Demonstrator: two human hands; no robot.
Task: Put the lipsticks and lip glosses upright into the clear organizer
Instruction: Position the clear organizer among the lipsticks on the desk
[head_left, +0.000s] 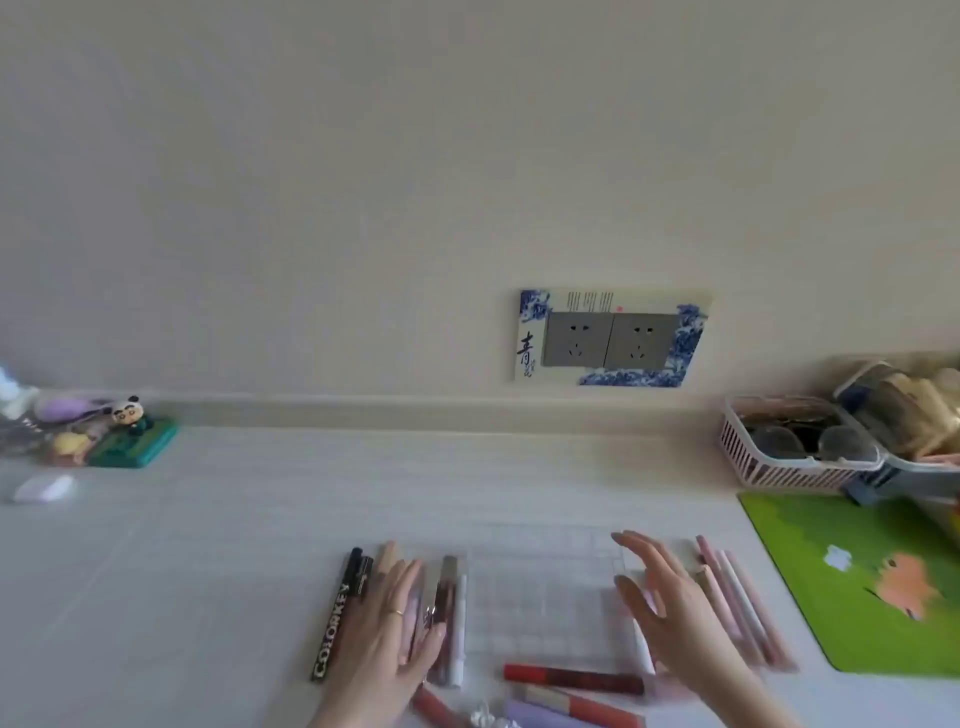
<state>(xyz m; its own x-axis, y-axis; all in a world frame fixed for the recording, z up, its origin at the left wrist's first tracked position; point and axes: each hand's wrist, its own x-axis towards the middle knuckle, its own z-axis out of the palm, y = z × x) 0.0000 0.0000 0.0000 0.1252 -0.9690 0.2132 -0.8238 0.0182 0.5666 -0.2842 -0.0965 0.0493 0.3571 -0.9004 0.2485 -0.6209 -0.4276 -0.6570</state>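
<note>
We judge the task barely begun: the clear organizer (545, 582) stands on the bench (234, 545) between our two grips, and its cells look empty, though the blur keeps us cautious. Every lipstick and gloss we can see lies flat. A black tube marked COLORKEY (335, 618) and several pale and dark tubes (452, 623) lie just left of the organizer. A row of pink tubes (743, 608) lies just to its right. A red tube (571, 678) and a lilac tube (540, 717) lie along its near side. All of them are left to stand up.

Our left grip (395, 639) lies flat, fingers straight, over the tubes on the left and pinches nothing that we can make out. Our right grip (670, 618) is spread wide at the organizer's right edge and holds nothing.

The bench is white and set against a plain pale wall with a double socket (610, 340) in a blue-patterned frame. A green mat (857, 587) and a pink basket (779, 457) sit far right, a panda figure (127, 410) far left.
</note>
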